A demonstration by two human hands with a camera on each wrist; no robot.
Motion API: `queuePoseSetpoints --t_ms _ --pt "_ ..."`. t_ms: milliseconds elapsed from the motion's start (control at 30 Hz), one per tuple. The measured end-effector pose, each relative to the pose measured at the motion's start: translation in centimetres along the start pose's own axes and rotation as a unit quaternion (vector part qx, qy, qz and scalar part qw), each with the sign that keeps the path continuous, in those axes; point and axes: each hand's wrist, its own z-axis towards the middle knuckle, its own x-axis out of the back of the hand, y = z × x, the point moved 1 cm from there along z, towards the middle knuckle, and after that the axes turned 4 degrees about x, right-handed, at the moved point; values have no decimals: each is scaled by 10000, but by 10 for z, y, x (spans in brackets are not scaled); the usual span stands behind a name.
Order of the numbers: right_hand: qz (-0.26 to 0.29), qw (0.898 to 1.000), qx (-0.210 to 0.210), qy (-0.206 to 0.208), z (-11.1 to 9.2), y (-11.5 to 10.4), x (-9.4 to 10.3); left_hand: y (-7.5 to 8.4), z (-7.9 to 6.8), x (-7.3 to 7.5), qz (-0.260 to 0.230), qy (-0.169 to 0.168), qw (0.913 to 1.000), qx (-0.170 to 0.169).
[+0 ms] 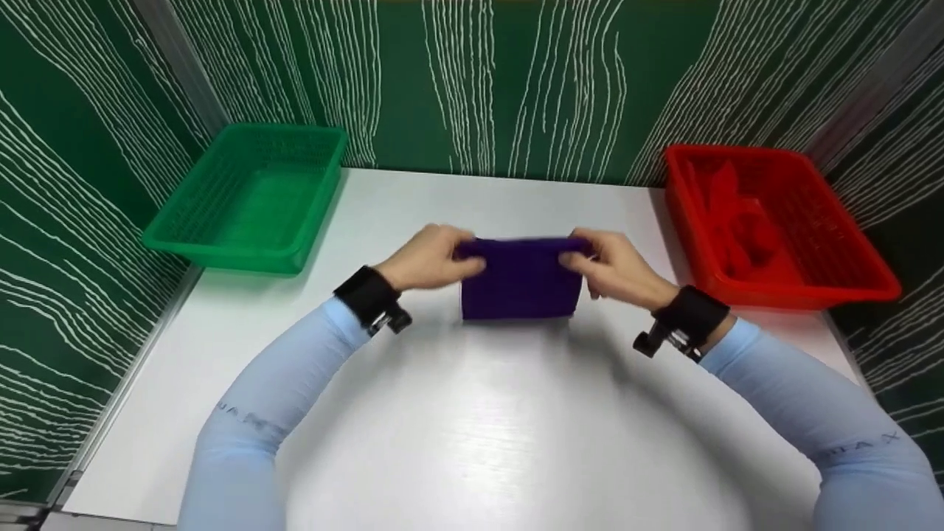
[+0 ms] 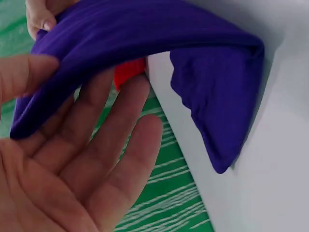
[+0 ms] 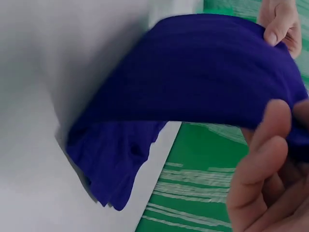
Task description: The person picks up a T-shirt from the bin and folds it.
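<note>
A dark purple folded cloth (image 1: 520,284) is stretched between the two hands over the middle of the white table. My left hand (image 1: 434,259) pinches its upper left corner, thumb on the near face and fingers behind. At the upper right corner, my right hand (image 1: 616,267) grips it the same way. Seen from the left wrist, the cloth (image 2: 145,29) arches away from the fingers and its far part bends under on the tabletop. The right wrist view shows the same bend, with wavy loose edges of the cloth (image 3: 123,159) below.
A green plastic basket (image 1: 313,214) stands at the back left of the white table (image 1: 472,435). At the back right is a red basket (image 1: 804,295) with red items inside. Green panels with white wavy lines (image 1: 501,81) enclose the back and sides.
</note>
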Motion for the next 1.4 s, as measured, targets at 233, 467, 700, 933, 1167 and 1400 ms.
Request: queuePoseSetpoints --t_ms 233,467,700,933,1167,1400 --pt "341 9904 -1068 805 48 39 8 -26 57 -18 -183 1295 9859 1040" --pt "312 9793 -1703 1048 71 73 -10 -48 75 -46 -233 1025 9753 1941" --pt "248 9713 -2199 866 75 89 -24 -64 77 -64 106 925 9703 2233" --pt "-2152 9692 -1086 511 71 80 -36 -60 75 -71 1235 743 9744 1723" --pt "-3449 9328 621 -846 72 70 -65 -56 77 -84 2785 -488 9546 938" --pt "-3882 9035 -117 -1812 79 85 -91 -62 86 -105 2839 -998 9462 1186"
